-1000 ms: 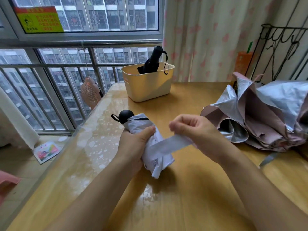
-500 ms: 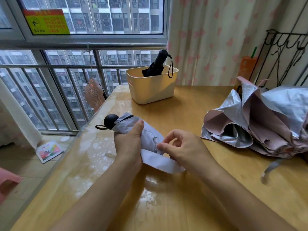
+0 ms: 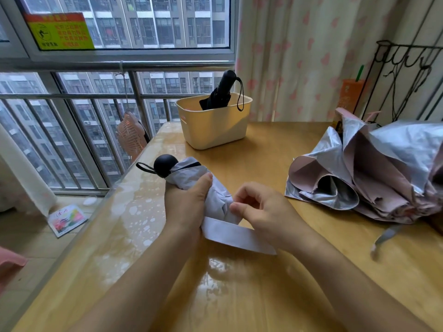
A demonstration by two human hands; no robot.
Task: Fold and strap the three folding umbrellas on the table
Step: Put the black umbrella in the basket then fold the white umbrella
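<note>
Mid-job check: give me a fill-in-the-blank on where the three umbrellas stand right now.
1. The black umbrella stands in the cream basket with its ____ end up.
2. The left hand grips the pale grey umbrella near its round ____ handle.
3. Its loose strap passes beneath the ____.
4. The crumpled umbrella on the table is pink and ____.

Missing words: handle; black; right hand; silver.
</note>
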